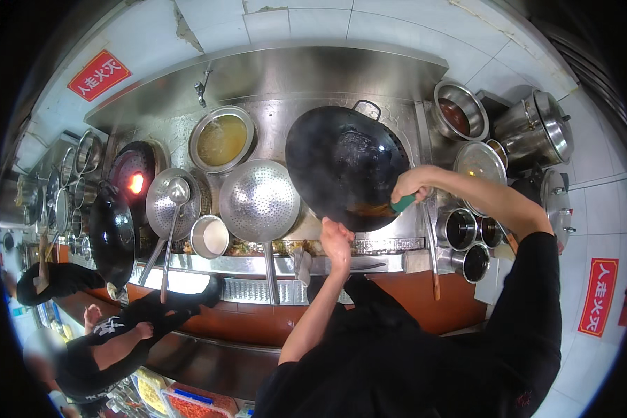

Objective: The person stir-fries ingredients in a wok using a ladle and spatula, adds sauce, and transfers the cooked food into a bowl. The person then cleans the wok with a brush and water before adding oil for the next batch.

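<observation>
A large black wok [339,151] lies tilted on the steel range, a loop handle on its far rim. At the wok's near rim, my left hand [337,243] is closed on the edge; any handle there is hidden by my fingers. My right hand [414,185] grips a green-handled brush [403,202] inside the near right side of the wok. Brownish bristles or liquid show beside the brush, and haze blurs which. A perforated steel strainer [260,196] rests just left of the wok. Below my left hand a greyish cloth [303,265] hangs over the range's front edge.
Left stand a pot of yellowish liquid [221,140], a ladle [178,190] on another strainer, and a glowing burner [136,183]. Sauce pots [460,229] and a lidded stockpot [533,128] line the right. A co-worker [109,345] stands at lower left.
</observation>
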Demonstrator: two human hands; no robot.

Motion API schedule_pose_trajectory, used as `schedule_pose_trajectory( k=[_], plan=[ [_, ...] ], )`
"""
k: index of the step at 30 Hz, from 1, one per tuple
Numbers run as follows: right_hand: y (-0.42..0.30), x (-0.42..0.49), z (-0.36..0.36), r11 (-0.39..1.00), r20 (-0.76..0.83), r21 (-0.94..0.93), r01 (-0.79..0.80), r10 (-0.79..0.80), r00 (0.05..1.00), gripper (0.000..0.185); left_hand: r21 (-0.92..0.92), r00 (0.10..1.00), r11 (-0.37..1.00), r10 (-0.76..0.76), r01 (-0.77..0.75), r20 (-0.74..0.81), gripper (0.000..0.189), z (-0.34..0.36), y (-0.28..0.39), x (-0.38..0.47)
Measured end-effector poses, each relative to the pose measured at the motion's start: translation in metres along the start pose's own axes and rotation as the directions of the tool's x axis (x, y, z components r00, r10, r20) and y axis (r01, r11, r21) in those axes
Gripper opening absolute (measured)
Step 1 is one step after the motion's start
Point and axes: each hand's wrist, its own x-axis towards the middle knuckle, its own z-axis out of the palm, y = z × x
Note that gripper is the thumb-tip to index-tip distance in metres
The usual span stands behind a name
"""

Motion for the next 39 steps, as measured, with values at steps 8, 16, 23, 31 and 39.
schedule_pose_trajectory(
  k=[8, 16, 23, 31, 39],
  plan=[
    [-0.009, -0.037, 0.013, 0.991, -0.039, 0.126, 0.045, -0.040, 0.998, 0.033, 0.022, 0.998, 0.999, -0.022, 0.023, -0.051, 0.038, -0.004, -0.001, 0.002],
    [-0.004, 0.009, 0.025, 0.888, -0.521, 0.024, 0.459, -0.381, 0.764, 0.032, -0.010, 0.999, 0.999, -0.038, 0.038, -0.024, 0.035, -0.001, 0.004, -0.003],
    [0.014, -0.001, 0.001, 0.842, -0.566, -0.529, 0.104, -0.441, 0.697, 0.035, -0.009, 0.993, 0.994, -0.109, 0.109, -0.052, 0.039, 0.002, 0.004, -0.005],
    [0.028, -0.012, 0.025, 0.936, -0.484, -0.061, 0.348, -0.333, 0.810, 0.038, 0.079, 0.996, 0.996, -0.032, 0.039, -0.086, 0.042, -0.006, 0.000, 0.004],
    [-0.026, -0.023, 0.042, 0.768, -0.354, 0.290, 0.570, -0.468, 0.810, 0.037, 0.022, 0.999, 0.999, 0.030, -0.029, -0.044, 0.036, -0.004, -0.002, -0.002]
  ],
)
